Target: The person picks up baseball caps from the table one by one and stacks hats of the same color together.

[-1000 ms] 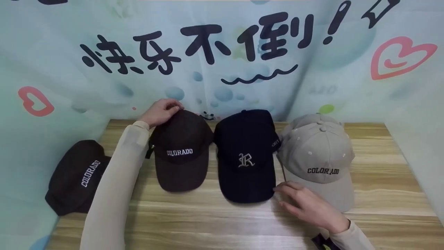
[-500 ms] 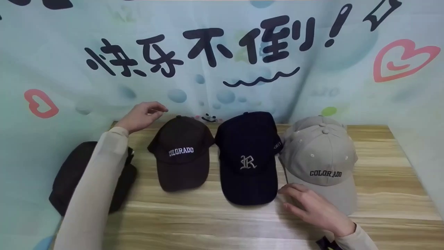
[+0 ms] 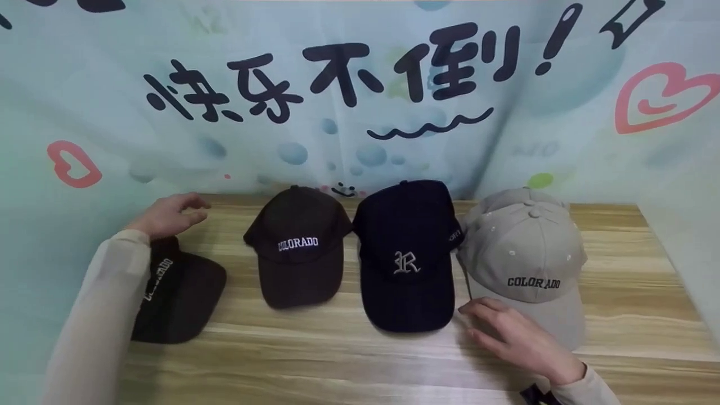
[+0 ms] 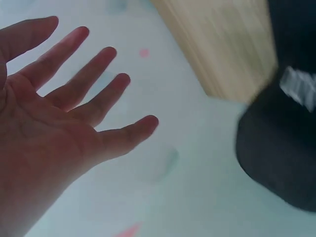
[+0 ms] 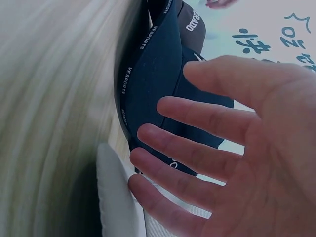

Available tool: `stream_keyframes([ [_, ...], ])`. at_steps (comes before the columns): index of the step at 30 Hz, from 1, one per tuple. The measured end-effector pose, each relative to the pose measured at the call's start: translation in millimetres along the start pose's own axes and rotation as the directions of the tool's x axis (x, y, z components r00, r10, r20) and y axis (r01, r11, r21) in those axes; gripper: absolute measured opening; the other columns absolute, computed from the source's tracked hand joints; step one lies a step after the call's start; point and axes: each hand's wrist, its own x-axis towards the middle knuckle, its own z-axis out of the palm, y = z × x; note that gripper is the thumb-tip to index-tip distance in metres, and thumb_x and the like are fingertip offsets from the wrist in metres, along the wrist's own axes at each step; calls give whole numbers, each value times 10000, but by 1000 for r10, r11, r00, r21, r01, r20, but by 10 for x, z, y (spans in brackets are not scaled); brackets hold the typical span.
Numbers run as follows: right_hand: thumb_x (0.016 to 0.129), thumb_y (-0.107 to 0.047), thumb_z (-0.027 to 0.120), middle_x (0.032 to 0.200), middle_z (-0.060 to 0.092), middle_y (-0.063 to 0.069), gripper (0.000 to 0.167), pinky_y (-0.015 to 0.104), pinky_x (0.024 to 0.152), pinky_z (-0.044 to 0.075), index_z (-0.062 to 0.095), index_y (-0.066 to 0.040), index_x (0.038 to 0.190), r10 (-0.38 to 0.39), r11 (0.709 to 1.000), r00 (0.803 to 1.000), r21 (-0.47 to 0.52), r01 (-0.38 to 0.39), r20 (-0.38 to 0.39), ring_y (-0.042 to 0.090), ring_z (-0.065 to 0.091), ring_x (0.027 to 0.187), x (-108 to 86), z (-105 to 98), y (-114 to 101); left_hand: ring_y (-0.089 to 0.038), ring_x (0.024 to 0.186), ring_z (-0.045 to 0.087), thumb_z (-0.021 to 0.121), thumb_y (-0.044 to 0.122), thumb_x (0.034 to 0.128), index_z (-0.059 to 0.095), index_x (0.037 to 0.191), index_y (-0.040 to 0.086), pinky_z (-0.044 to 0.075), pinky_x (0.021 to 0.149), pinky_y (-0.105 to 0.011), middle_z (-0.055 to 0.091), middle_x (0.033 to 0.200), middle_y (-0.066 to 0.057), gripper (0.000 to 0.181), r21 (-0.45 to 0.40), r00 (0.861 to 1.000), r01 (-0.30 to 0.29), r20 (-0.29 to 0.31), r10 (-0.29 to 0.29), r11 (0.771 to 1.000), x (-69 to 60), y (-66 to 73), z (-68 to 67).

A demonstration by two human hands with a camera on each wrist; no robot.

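Note:
My left hand (image 3: 171, 216) hovers just behind a dark brown cap (image 3: 188, 295) lettered in white at the far left, its sleeve covering part of that cap. Spread, bare fingers (image 4: 101, 66) show in the left wrist view, with the cap (image 4: 276, 143) apart from them at the right. A second brown COLORADO cap (image 3: 301, 275) stands by itself to the right. My right hand (image 3: 520, 340) lies relaxed between the navy cap (image 3: 406, 304) with a silver letter and the grey COLORADO cap (image 3: 534, 253). Whether its fingertips touch a brim I cannot tell.
Another grey cap (image 3: 498, 199) is tucked behind the front grey one. The caps stand in a row on a wood-grain table (image 3: 315, 360). A printed pale-blue cloth (image 3: 270, 146) hangs along the table's back and sides.
My left hand has left the top of the middle brown cap and moved left to the far-left cap. My right hand stays by the navy brim. The view has shifted slightly.

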Motion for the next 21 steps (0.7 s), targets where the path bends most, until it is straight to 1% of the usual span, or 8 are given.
stream_keyframes([
  [4,811,-85,744,1098,634,44,312,409,821,503,661,-53,1110,-6,1000,1000,-8,6,-10,226,612,997,-16,-3,11,-520,1180,391,475,211,1009,462,1288,-94,299,973,-640,413,1303,-389,413,16,997,79,19,-80,997,-120,-130,-29],
  [7,809,-93,749,1095,635,42,314,412,815,503,662,-58,1109,-13,1000,1000,-10,13,-19,226,613,990,-24,-4,20,-526,1164,380,473,221,1002,451,1285,-85,292,972,-645,391,1299,-400,417,26,993,117,20,-118,993,-190,-212,-52],
  [10,812,-95,748,1096,637,40,312,412,815,502,664,-57,1110,-14,1000,1000,-8,14,-23,223,612,994,-30,-12,21,-537,1165,370,471,219,997,438,1280,-96,291,971,-647,374,1296,-416,425,30,991,132,17,-133,991,-252,-300,-77],
  [14,802,-80,752,1093,638,37,312,411,820,498,667,-53,1101,-13,1000,999,-8,12,-32,218,609,1002,-37,-23,19,-536,1138,393,484,182,988,418,1262,-155,301,966,-639,404,1254,-424,440,32,993,117,-4,-117,993,-338,-460,-92],
  [17,797,-68,753,1090,639,34,307,407,825,496,668,-50,1091,-18,1000,999,-8,18,-32,212,609,1004,-40,-29,15,-527,1074,417,498,163,975,359,1256,-214,317,949,-632,424,1192,-428,490,34,990,136,-30,-135,990,-429,-619,-55],
  [19,799,-71,753,1093,639,36,308,408,830,494,667,-52,1094,-23,1000,999,-7,23,-25,217,607,1007,-40,-31,18,-523,1038,413,506,172,967,305,1261,-244,319,939,-634,406,1168,-436,547,22,983,178,-43,-177,984,-516,-734,3],
  [21,802,-74,751,1095,637,36,310,409,830,493,664,-57,1099,-29,1000,999,-5,29,-15,220,607,1007,-31,-37,22,-547,1077,374,504,197,971,227,1299,-263,294,961,-642,348,1205,-459,629,-15,974,222,-38,-223,975,-614,-847,80],
])
